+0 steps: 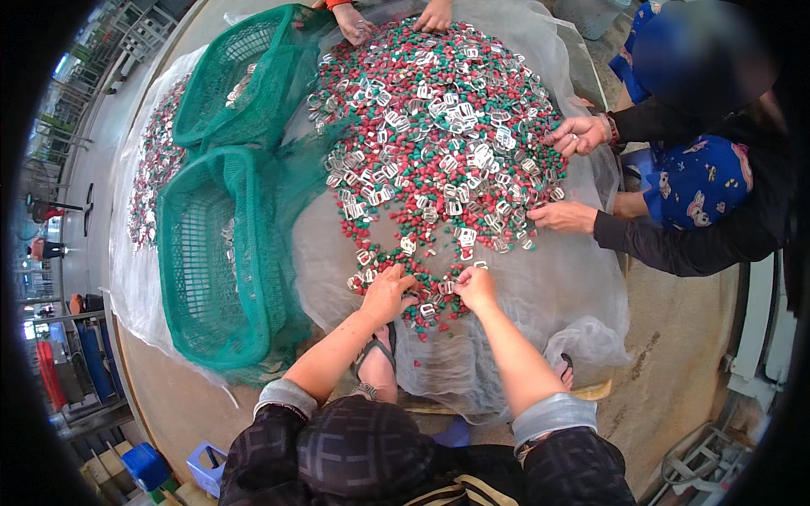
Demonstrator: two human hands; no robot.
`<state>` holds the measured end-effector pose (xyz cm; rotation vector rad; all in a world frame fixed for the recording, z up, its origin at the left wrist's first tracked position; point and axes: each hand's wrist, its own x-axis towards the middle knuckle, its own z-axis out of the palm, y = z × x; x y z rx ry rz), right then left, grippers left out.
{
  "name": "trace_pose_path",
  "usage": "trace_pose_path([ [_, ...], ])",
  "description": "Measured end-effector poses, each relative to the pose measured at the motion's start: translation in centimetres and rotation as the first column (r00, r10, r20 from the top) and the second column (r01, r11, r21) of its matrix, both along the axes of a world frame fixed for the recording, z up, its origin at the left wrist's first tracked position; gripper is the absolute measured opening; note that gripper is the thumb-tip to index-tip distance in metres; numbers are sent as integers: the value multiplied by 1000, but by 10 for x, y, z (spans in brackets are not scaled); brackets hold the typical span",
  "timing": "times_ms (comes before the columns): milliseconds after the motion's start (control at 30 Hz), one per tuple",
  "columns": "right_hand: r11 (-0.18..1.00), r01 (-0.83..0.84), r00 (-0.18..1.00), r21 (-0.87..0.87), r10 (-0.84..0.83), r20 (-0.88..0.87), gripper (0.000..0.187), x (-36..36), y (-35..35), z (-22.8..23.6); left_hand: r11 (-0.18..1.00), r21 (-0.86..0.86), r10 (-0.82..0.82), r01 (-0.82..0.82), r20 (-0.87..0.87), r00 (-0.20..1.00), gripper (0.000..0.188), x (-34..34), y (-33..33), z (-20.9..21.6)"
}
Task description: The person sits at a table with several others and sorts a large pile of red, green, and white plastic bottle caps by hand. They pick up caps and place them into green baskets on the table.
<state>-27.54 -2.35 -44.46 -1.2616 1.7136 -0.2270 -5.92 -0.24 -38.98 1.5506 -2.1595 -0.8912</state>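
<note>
A wide heap of small red and green pebble-like pieces [350,229] is mixed with silver metal buckles [483,158]. It lies on a sheer white mesh sheet [523,295]. At the near tip of the heap, my left hand [388,293] rests over the pieces, fingers bent, thumb and forefinger apart; its palm is hidden. Just to the right, my right hand [477,289] is closed in a pinch, its fingertips at the edge of a metal buckle [445,288]. Another buckle [428,311] lies among pieces between and below my hands.
Two green plastic baskets [173,291] draped with green netting [291,181] stand at the left, some buckles inside. Beyond them lies another strip of pieces [156,160]. A co-worker's hands [567,217] reach in from the right; another person's hands [353,24] work at the far edge.
</note>
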Motion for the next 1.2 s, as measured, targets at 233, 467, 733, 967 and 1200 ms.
trace_pose_path([
  [233, 914, 34, 821, 404, -256, 511, 15, -29, -18, 41, 694, 715, 654, -87, -575, 492, 14, 37, -17, 19],
  [467, 921, 118, 803, 372, -309, 510, 11, -14, -17, 46, 995, -2, -100, 102, 176, 979, 24, 20, -11, 4],
  [733, 950, -273, 936, -148, 227, -269, 38, 29, 6, 58, 729, 639, 608, -246, -438, 662, 9, 55, -27, -3],
  [967, 954, -267, 925, -138, 214, -313, 22, 20, 14, 31, 824, 509, 398, -248, -210, 893, 17, 41, -12, 7],
  [1200, 982, -129, 989, -137, 117, -92, 25, 14, 1, 31, 930, 297, 243, -217, -51, 969, 18, 36, -1, -4],
])
